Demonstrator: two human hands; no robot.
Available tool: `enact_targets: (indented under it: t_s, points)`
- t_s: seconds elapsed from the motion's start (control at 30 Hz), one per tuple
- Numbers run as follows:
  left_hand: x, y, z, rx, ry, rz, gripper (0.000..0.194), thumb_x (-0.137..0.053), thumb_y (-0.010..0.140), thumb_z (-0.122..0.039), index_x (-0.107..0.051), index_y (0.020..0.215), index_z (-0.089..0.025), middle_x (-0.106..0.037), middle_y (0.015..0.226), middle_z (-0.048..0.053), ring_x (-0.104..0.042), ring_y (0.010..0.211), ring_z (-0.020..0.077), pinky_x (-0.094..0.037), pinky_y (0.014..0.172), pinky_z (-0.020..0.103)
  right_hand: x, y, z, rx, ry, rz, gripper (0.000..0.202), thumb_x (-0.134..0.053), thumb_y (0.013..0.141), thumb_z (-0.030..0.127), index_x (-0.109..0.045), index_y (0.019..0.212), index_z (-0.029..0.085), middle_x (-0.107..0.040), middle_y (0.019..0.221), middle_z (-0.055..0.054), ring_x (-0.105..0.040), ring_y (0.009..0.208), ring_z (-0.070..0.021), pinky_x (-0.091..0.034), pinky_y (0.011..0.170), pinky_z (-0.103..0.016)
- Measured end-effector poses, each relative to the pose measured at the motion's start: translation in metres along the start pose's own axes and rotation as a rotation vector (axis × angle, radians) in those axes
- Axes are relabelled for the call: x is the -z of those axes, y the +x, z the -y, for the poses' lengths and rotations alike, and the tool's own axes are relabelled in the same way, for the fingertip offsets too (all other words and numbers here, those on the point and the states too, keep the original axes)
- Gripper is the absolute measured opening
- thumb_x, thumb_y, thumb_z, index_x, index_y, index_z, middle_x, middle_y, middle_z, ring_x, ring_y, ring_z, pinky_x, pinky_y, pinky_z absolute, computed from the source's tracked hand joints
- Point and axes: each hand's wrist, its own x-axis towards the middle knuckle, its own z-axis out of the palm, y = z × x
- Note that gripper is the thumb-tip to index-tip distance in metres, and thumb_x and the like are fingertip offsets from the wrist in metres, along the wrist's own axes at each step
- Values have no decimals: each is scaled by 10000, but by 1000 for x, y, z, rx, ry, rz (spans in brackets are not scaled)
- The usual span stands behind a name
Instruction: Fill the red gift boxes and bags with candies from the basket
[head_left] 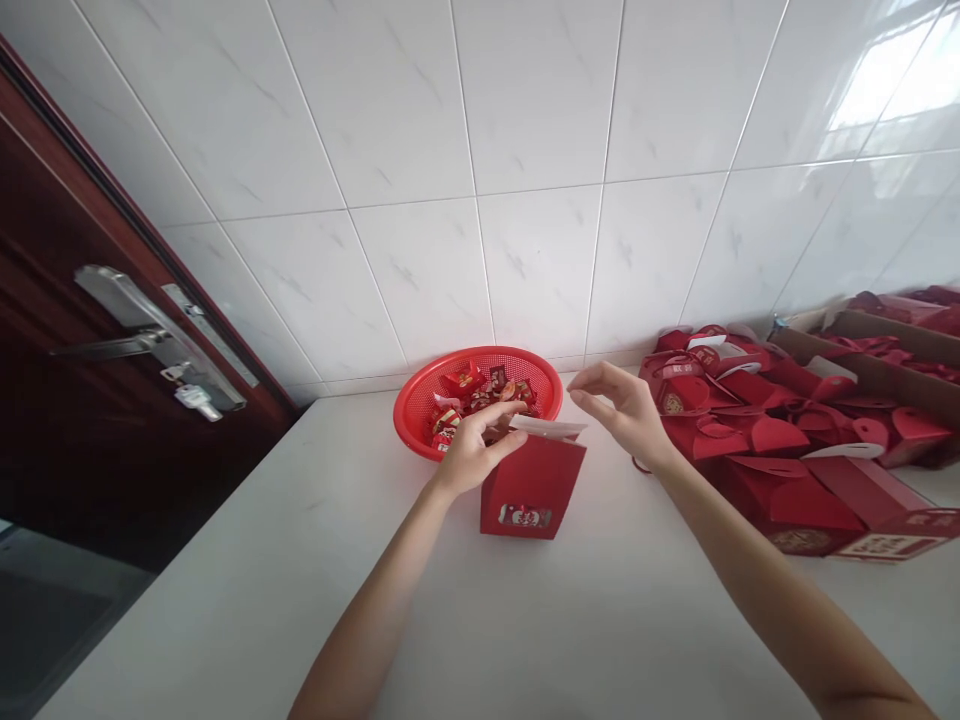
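A red paper gift box (532,488) stands upright on the white table, with a patterned label low on its front. White flaps (549,428) stick up at its open top. My left hand (480,445) grips the box's upper left edge, thumb in front and fingers over the top. Just above and right of the box, my right hand (621,408) hangs in the air, apart from it. Its thumb and index finger are pinched together; whatever may be between them is too small to make out. Behind the box, a red plastic basket (405,420) holds several wrapped sweets (465,380).
On the right lies a pile of red gift boxes (787,505), with a cardboard carton (885,330) of more red items behind. A white tiled wall (420,270) backs the table (315,560). A dark red door (67,430) with a metal handle (112,345) stands at left.
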Motion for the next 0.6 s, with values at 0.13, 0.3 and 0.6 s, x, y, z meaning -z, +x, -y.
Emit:
enact_targets:
  t_s: [0.13,0.3,0.6]
  points:
    - [-1,-5,-9,-38,79,108,388,-697,857,-405,-709,1194,-213,-760,1097,63,-700,1008,241,-550,888,339,5,-8,24,75,-189,376,143,-584,934,299,-689,882,217,-730,858,-44,-655,762,-184,-535,750,-326]
    - [3,-3,-8,6,72,98,386,-631,903,-520,-761,1087,-207,-773,1069,70,-702,1026,261,-552,891,344,-7,-1,33,158,-357,633,329,-402,947,131,-705,1051,204,-750,982,-80,-664,841,-202,-506,748,-326]
    - [12,-1,-4,113,-49,84,409,-693,812,-571,-789,887,-180,-773,856,54,-692,841,247,-551,756,335,-32,38,60,23,-642,1177,320,-447,741,-22,-658,625,188,-613,639,-6,-478,574,-133,-341,605,-305]
